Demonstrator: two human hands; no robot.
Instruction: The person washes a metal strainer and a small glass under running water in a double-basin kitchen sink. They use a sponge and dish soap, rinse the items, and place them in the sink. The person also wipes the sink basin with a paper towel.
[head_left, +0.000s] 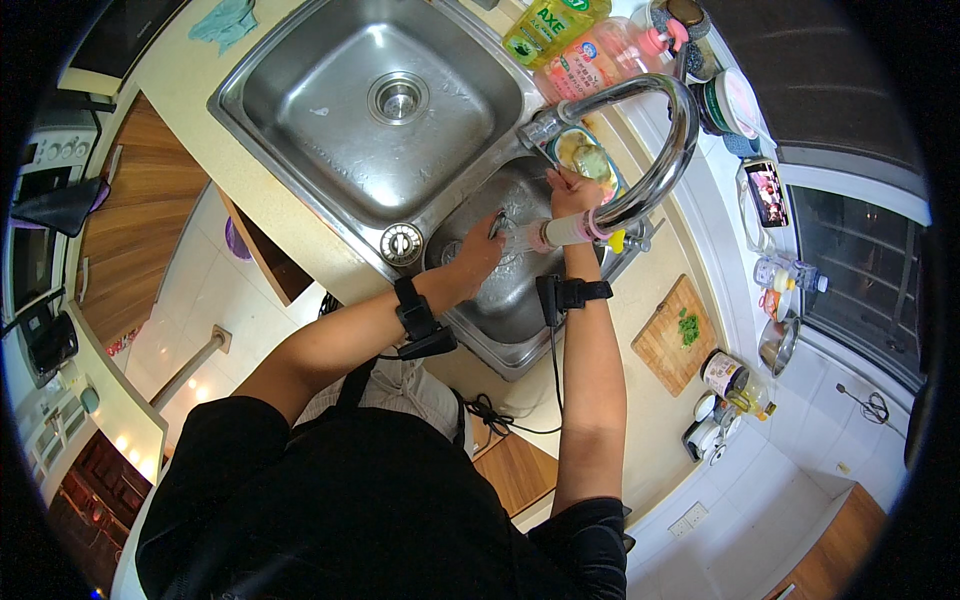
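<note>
My left hand (478, 259) is over the small sink basin (517, 319), with its fingers around a small shiny metal utensil (497, 223). Most of that utensil is hidden, so its kind is unclear. Water runs from the filter nozzle (566, 229) of the chrome faucet (686, 142) beside these fingers. Beyond the nozzle, my right hand (576, 196) is at the near edge of a dish with a greenish sponge-like item (591, 163). The fingers are bent and partly hidden; whether they grip anything is unclear. Both wrists wear black straps with devices.
A larger steel basin (322, 112) lies to the left. Behind the faucet stand a yellow detergent bottle (551, 30) and a pink pump bottle (589, 60). On the right are a wooden cutting board (667, 352) with chopped greens (688, 328) and a lit phone (765, 193).
</note>
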